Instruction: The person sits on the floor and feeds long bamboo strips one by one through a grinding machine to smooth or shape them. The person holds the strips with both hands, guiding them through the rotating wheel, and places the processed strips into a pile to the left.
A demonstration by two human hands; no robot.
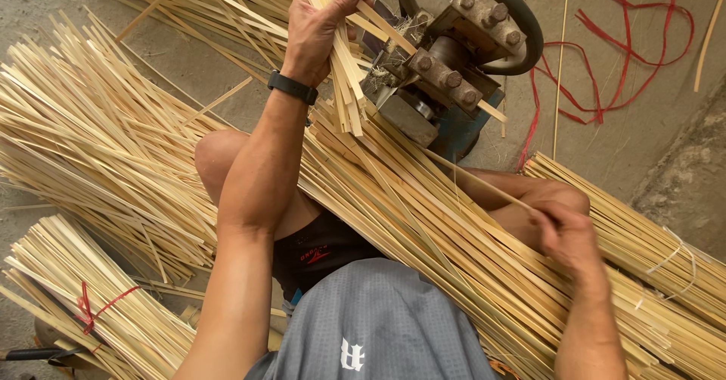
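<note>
Left hand (318, 28) raised at far centre, fingers clamped round a short bundle of split strips (344, 70) held upright just beside the splitting machine (442, 70), a grey metal head with bolted blocks and a dark wheel behind. Black wristband (292, 86) on that wrist. Right hand (571, 236), near right and blurred, is pinched shut on one thin single strip (484, 183) that runs up toward the machine's mouth. A long bamboo bundle (423, 236) lies slantwise across the lap. Loose strips (98, 145) piled left; a tied bundle (91, 304) with red string near left; red cord (628, 62) on the concrete floor (665, 145) far right. Judged step: drawing a strip through the machine while gathering the output. Next move likely needs a straight, steady pull in line with the machine's mouth.
</note>
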